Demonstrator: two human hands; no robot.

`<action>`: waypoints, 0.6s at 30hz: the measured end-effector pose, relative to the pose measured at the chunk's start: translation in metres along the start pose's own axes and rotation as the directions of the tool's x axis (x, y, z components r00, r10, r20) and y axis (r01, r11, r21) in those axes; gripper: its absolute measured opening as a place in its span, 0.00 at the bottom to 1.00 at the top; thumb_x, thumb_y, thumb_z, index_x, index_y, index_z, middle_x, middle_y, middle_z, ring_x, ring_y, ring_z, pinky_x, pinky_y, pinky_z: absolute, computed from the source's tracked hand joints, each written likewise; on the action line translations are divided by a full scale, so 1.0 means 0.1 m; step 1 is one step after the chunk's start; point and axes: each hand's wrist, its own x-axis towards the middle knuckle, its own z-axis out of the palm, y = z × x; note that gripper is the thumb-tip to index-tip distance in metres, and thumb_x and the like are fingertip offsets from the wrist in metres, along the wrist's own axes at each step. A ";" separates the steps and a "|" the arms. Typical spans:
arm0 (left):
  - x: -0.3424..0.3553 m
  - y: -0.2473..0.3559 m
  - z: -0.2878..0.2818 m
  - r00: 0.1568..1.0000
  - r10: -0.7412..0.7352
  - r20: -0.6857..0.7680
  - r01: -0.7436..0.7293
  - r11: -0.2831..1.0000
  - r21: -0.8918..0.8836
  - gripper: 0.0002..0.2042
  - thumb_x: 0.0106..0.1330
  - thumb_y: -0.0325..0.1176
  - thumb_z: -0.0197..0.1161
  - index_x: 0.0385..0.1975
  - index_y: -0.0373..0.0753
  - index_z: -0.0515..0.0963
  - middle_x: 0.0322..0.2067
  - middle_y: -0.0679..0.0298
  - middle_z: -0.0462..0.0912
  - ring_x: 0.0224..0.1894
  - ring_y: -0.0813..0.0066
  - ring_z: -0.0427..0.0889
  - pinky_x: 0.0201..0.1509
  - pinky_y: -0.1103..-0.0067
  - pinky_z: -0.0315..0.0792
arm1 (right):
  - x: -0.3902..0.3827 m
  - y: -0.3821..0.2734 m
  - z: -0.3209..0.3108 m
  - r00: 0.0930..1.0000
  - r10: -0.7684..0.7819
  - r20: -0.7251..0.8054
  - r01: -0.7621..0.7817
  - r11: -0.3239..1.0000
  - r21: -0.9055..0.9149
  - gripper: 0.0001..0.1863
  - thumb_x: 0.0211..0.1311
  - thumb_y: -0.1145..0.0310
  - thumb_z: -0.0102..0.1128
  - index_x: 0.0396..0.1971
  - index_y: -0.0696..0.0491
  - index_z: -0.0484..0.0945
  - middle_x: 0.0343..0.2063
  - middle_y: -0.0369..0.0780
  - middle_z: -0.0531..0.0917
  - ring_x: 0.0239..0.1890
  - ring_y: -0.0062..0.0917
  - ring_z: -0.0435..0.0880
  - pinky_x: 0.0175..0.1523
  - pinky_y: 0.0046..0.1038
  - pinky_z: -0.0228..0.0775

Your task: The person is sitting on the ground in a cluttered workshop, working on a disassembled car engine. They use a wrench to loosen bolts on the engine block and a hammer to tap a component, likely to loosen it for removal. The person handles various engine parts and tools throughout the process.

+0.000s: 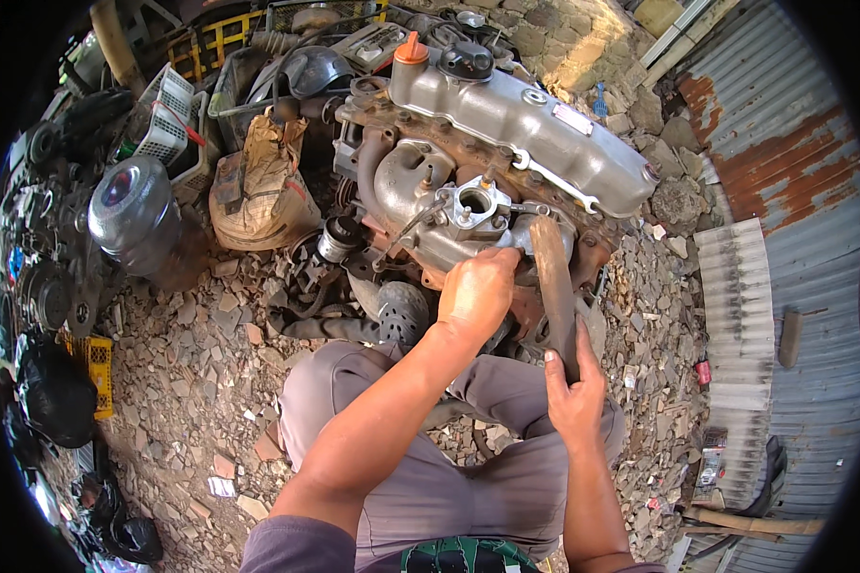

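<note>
A car engine with a silver valve cover [516,115] lies before me, an orange cap [412,50] at its left end. On its near side is a grey metal manifold [416,181] with a round opening in a square flange [474,202]. My left hand [483,286] is closed at the manifold's near edge; whatever its fingers hold is hidden. In my right hand [575,392] is a wooden stick [552,272], held upright by its lower end, its top near the manifold's right side. A silver wrench [554,181] rests along the valve cover's near edge.
Stony rubble [191,382] covers the ground. At left stand a paper sack [268,205], a large clear plastic bottle [134,210], a white basket [167,119] and piled metal parts. Rusty corrugated sheets [784,162] line the right side. My shod foot [401,315] is beside the engine.
</note>
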 end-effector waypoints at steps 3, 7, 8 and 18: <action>0.00 -0.02 0.01 1.000 0.017 -0.013 -0.017 0.999 -0.039 0.09 0.59 0.26 0.56 0.38 0.38 0.79 0.34 0.54 0.83 0.35 0.49 0.82 0.39 0.62 0.76 | -0.16 0.22 0.00 0.999 -0.032 -0.001 0.032 0.999 -0.029 0.29 0.64 0.72 0.58 0.62 0.70 0.63 0.56 0.58 0.75 0.60 0.42 0.75 0.63 0.35 0.65; 0.01 -0.06 0.04 1.000 0.023 -0.014 -0.023 0.999 -0.036 0.11 0.58 0.26 0.57 0.41 0.38 0.80 0.35 0.54 0.83 0.36 0.49 0.82 0.40 0.63 0.77 | -0.10 -0.05 -0.06 0.998 0.057 -0.042 -0.052 0.991 0.120 0.29 0.67 0.69 0.56 0.62 0.70 0.63 0.58 0.55 0.73 0.59 0.35 0.74 0.64 0.32 0.63; -0.01 -0.04 0.04 1.000 0.018 -0.012 -0.019 0.999 -0.029 0.11 0.58 0.26 0.57 0.41 0.38 0.80 0.35 0.54 0.83 0.36 0.49 0.82 0.40 0.63 0.77 | -0.06 -0.07 -0.06 0.998 0.047 -0.045 -0.042 0.993 0.106 0.29 0.67 0.69 0.56 0.62 0.70 0.63 0.58 0.55 0.74 0.59 0.35 0.74 0.64 0.32 0.64; 0.01 -0.01 0.00 0.999 -0.007 0.040 0.007 1.000 0.002 0.08 0.60 0.25 0.57 0.37 0.36 0.79 0.33 0.54 0.82 0.37 0.52 0.82 0.39 0.64 0.77 | 0.04 0.07 0.08 1.000 -0.004 -0.022 0.006 0.998 0.069 0.30 0.66 0.68 0.58 0.62 0.70 0.63 0.55 0.59 0.75 0.60 0.43 0.74 0.64 0.37 0.64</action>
